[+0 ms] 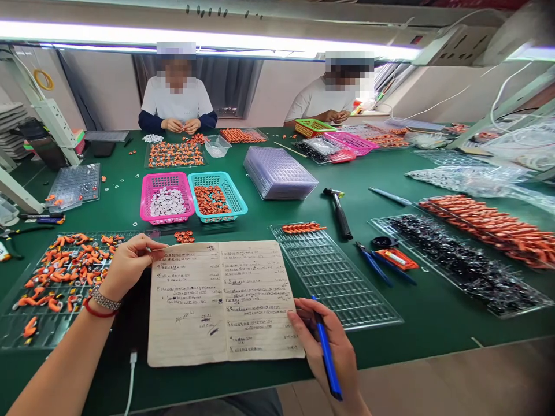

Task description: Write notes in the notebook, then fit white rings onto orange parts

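Notebook (191,341): matt paper. Pen (326,349): smooth plastic, slight gloss. Counter (264,218): smooth, matt. Pink basket (167,219) and turquoise basket (237,199): perforated plastic. Stacked trays (280,176): clear, glossy plastic. Hammer (340,214): metal-looking head, matt handle.

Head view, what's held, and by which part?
Notebook: left hand at top left corner, right hand at right edge, also holding a blue pen, grip unclear.

- Green table (262,222); clock positions taken from its centre.
- 12 o'clock: stack of clear trays (281,173).
- 10 o'clock: pink basket (167,219) and turquoise basket (221,218), side by side.
- 9 o'clock: orange caps (184,237), loose; farther out, a clear tray of orange parts (56,335).
- Between 2 and 3: hammer (340,215).
- 3 o'clock, farther out: tray of black parts (381,224).
- Between 3 and 4: blue-handled tool (375,266).
- 4 o'clock: grid tray (342,283).
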`<state>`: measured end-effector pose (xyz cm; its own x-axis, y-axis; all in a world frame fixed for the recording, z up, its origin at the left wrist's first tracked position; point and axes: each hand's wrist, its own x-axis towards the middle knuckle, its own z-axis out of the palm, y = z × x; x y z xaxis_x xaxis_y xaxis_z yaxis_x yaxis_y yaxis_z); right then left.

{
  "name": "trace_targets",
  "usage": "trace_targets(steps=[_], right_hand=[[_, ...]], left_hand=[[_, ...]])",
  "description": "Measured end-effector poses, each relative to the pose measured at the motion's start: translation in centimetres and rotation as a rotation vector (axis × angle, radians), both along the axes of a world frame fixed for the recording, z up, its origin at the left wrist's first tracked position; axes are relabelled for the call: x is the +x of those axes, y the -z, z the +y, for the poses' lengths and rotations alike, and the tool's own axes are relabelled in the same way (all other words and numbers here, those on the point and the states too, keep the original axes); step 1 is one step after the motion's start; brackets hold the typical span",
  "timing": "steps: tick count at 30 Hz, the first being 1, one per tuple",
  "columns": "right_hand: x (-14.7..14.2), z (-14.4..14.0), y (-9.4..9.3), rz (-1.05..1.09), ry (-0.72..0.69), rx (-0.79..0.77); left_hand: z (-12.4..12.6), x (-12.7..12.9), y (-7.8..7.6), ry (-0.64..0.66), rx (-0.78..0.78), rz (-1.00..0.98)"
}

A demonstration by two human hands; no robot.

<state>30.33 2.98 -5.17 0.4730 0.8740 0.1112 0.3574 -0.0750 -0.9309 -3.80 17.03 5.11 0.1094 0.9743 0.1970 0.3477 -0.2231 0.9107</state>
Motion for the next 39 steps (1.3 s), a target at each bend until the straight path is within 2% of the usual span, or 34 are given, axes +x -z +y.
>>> trace_targets(steps=[7,14,21,30,39], right_hand=[[-0.6,-0.1,-0.7,0.018,0.024,-0.011],[-0.3,-0.2,-0.5,0.017,0.01,-0.003],[-1.2,-0.2,-1.6,0.056,0.042,-0.012],[-0.1,-0.2,0.1,-0.006,0.031,-0.019],[-0.5,-0.2,-0.6,0.035,0.027,-0.008]], left_hand=[[0.0,0.1,0.0,-0.005,-0.001,0.009],[0.0,0.1,-0.1,-0.008,0.008,0.018],[-0.2,0.1,-0.1,-0.005,0.016,0.022],[-0.2,0.2,-0.3,-0.007,0.011,0.018],[-0.1,0.1,-0.1,-0.008,0.011,0.025]])
